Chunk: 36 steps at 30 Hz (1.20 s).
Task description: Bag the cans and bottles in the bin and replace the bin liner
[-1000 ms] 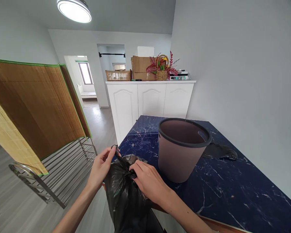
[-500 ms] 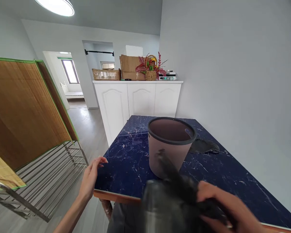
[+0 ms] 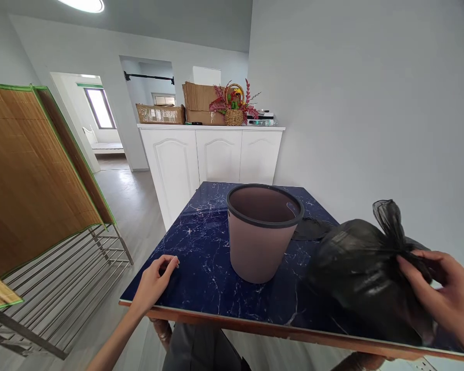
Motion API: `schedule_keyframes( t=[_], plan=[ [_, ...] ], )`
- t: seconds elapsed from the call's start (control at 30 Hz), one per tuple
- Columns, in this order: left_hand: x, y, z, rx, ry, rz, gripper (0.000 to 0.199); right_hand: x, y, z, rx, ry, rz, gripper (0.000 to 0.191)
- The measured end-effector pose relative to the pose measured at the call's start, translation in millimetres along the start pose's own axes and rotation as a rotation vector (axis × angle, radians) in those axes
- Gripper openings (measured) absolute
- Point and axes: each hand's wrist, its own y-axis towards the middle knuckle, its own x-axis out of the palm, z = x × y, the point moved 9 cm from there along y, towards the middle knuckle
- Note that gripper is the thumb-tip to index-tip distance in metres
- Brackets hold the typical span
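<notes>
My right hand [image 3: 436, 288] grips the gathered neck of a filled black plastic bag [image 3: 363, 273] at the right side of the dark blue marbled table [image 3: 201, 257]. A loose tuft of the bag sticks up above the fingers. Near the table's middle stands a pinkish-brown bin [image 3: 257, 250], upright, with a dark rim and no liner over it. Flat black plastic [image 3: 311, 229] lies behind and right of the bin, partly hidden. My left hand [image 3: 154, 281] rests at the table's front left with curled fingers and nothing visible in them.
Behind the table stands a white cabinet [image 3: 216, 157] with cardboard boxes [image 3: 203, 103] and a flower basket [image 3: 234, 116] on top. A metal rack [image 3: 73, 283] with a bamboo mat [image 3: 34, 170] is at the left. A grey wall [image 3: 351, 113] borders the right side.
My right hand has carried the black bag from the front of the bin to the table's right side. My left hand's fingers have curled in more. The view has shifted slightly.
</notes>
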Motion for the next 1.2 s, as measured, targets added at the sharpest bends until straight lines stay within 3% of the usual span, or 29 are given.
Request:
schedule_keyframes(
  t=[0.1, 0.23, 0.33, 0.43, 0.6, 0.73, 0.83, 0.93, 1.0, 1.1, 1.2],
  plan=[
    [1.1, -2, 0, 0.017, 0.062, -0.027, 0.053, 31, 9, 31, 0.221, 0.043, -0.049, 0.031],
    [2.1, -3, 1, 0.017, 0.106, -0.04, 0.054, 55, 13, 61, 0.38, 0.05, -0.059, 0.023],
    [2.8, -2, 1, 0.024, 0.104, -0.04, 0.054, 63, 12, 78, 0.406, 0.051, -0.056, 0.024],
    [3.7, -1, 0, 0.031, 0.089, -0.037, 0.052, 62, 9, 80, 0.326, 0.056, -0.042, 0.022],
    [5.2, 0, 0, 0.043, 0.108, -0.023, 0.049, 48, -3, 46, 0.12, -0.021, -0.014, 0.04],
    [6.3, 3, 0, 0.035, 0.119, -0.015, 0.051, 24, -16, -12, -0.055, -0.066, 0.099, 0.056],
    [8.2, 5, -2, 0.043, 0.113, -0.015, 0.052, 24, -30, -61, -0.226, -0.038, 0.098, 0.044],
    [9.8, 5, -3, 0.067, 0.12, -0.011, 0.051, 65, -51, -101, -0.385, 0.073, -0.126, 0.026],
    [9.6, 4, -2, 0.085, 0.13, -0.004, 0.051, 105, -69, -117, -0.442, 0.116, -0.282, 0.029],
    [9.0, 2, 2, 0.1, 0.145, -0.012, 0.052, 169, -88, -124, -0.443, 0.059, -0.418, 0.04],
    [9.1, 0, 5, 0.1, 0.157, -0.031, 0.051, 221, -87, -122, -0.4, -0.032, -0.472, 0.05]
  ],
)
